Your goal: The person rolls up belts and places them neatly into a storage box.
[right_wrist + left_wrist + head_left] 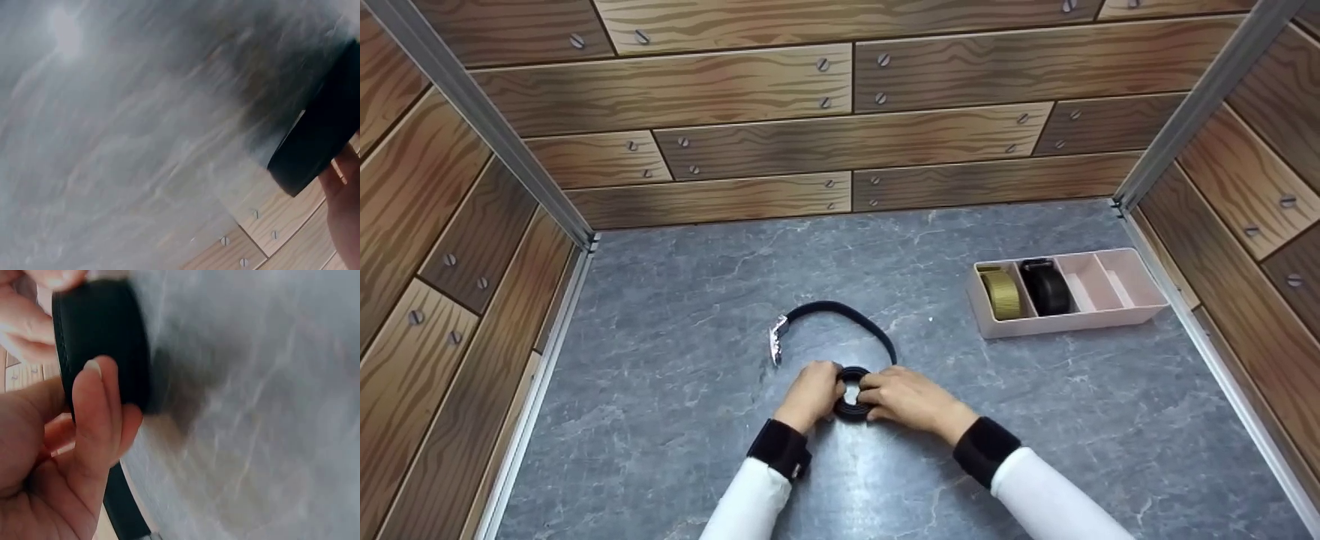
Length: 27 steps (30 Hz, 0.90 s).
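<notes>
A black belt (853,412) is partly wound into a round coil between both hands. Its loose end arcs away over the grey surface to a shiny silver buckle (775,342) at the upper left. My left hand (812,391) grips the coil's left side; in the left wrist view its fingers lie along the outer face of the black strap (104,332). From the other side my right hand (911,397) holds the coil, with fingers reaching into its middle. Only part of that hand and the dark strap (323,126) show in the right wrist view.
A pale pink divided box (1072,324) stands at the right. Its leftmost compartment holds a rolled olive-gold belt (1001,292), the one beside it a rolled black belt (1048,291). Wood-patterned walls (750,150) with metal edge strips enclose the grey surface (660,420).
</notes>
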{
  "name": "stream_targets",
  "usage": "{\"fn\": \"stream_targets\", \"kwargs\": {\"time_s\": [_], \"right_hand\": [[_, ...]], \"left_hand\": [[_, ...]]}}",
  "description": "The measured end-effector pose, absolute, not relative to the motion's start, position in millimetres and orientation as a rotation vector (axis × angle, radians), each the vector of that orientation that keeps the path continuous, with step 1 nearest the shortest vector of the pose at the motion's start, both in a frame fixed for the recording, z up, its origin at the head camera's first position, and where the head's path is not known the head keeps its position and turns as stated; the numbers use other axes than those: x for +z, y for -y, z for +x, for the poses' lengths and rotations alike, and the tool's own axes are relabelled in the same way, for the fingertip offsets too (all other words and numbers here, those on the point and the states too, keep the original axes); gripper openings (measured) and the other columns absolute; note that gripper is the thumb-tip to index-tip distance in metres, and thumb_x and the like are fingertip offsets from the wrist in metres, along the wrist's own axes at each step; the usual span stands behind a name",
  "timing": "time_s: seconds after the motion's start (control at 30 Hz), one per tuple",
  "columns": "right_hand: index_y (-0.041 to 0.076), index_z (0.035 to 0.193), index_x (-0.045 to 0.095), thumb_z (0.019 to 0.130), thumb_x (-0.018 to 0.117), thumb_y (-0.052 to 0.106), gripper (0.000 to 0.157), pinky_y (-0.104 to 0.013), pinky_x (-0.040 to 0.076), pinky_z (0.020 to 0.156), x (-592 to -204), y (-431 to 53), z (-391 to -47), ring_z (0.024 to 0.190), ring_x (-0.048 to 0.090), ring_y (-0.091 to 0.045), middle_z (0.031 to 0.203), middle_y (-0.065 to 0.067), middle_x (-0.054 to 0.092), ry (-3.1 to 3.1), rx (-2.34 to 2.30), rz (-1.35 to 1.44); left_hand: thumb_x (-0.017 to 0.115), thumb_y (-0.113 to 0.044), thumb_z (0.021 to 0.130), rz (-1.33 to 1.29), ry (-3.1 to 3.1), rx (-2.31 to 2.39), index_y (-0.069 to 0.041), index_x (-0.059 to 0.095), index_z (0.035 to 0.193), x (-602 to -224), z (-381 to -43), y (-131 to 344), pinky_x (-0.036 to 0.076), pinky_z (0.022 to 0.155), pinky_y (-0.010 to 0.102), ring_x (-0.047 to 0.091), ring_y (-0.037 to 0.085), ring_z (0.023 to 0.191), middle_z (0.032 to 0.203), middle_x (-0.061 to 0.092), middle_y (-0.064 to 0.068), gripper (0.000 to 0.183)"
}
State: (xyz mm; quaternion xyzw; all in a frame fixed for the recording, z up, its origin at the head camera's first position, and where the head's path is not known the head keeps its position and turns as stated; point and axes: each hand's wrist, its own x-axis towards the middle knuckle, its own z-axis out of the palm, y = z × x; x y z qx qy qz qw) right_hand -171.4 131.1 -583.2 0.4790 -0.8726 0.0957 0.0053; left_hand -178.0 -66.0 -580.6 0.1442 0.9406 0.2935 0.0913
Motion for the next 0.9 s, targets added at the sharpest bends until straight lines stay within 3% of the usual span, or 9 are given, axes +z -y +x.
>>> {"fn": "stream_targets", "kwargs": {"time_s": [0.1, 0.27, 0.47, 0.73, 0.9], "right_hand": [[0.016, 0.1, 0.072, 0.09, 0.067, 0.036, 0.023, -0.034, 0.047, 0.086, -584.0, -131.0, -171.4, 0.089, 0.06, -0.019, 0.102, 0.002, 0.063, 2.717, 0.298, 1.502], [0.016, 0.089, 0.071, 0.087, 0.07, 0.038, 0.022, -0.034, 0.048, 0.073, -587.2, -124.2, -168.8, 0.072, 0.058, -0.019, 0.084, 0.002, 0.056, 2.636, 0.244, 1.419], [0.017, 0.085, 0.07, 0.086, 0.069, 0.044, 0.026, -0.036, 0.046, 0.063, -588.3, -117.4, -166.8, 0.063, 0.058, -0.019, 0.079, 0.002, 0.055, 2.618, 0.162, 1.363], [0.018, 0.091, 0.071, 0.086, 0.069, 0.045, 0.027, -0.036, 0.046, 0.077, -581.5, -124.8, -169.1, 0.08, 0.058, -0.019, 0.094, 0.004, 0.06, 2.72, 0.217, 1.465], [0.016, 0.084, 0.071, 0.086, 0.069, 0.043, 0.027, -0.035, 0.046, 0.072, -582.4, -126.2, -169.0, 0.077, 0.054, -0.019, 0.089, 0.003, 0.058, 2.708, 0.272, 1.457]], "left_hand": [[0.06, -0.001, 0.084, 0.451, -2.833, 0.84, -0.005, 0.059, 0.072, -581.2, -176.5, 66.8, 0.051, 0.052, 0.033, 0.063, 0.029, 0.062, 0.076, 0.065, 0.017, 0.013], [0.068, -0.014, 0.089, 0.361, -2.91, 0.921, -0.002, 0.062, 0.077, -585.6, -171.4, 67.1, 0.052, 0.056, 0.038, 0.066, 0.03, 0.063, 0.073, 0.065, 0.017, 0.019], [0.069, -0.013, 0.084, 0.323, -2.919, 0.923, -0.004, 0.066, 0.082, -587.7, -170.7, 66.0, 0.053, 0.062, 0.038, 0.067, 0.03, 0.07, 0.08, 0.069, 0.018, 0.009], [0.065, -0.011, 0.087, 0.545, -2.917, 0.676, -0.007, 0.071, 0.104, -580.9, -176.7, 67.3, 0.052, 0.071, 0.046, 0.067, 0.035, 0.083, 0.095, 0.071, 0.016, 0.018], [0.065, -0.012, 0.087, 0.519, -2.938, 0.725, -0.006, 0.067, 0.086, -583.2, -174.6, 66.1, 0.052, 0.066, 0.045, 0.066, 0.035, 0.077, 0.085, 0.068, 0.016, 0.007]]}}
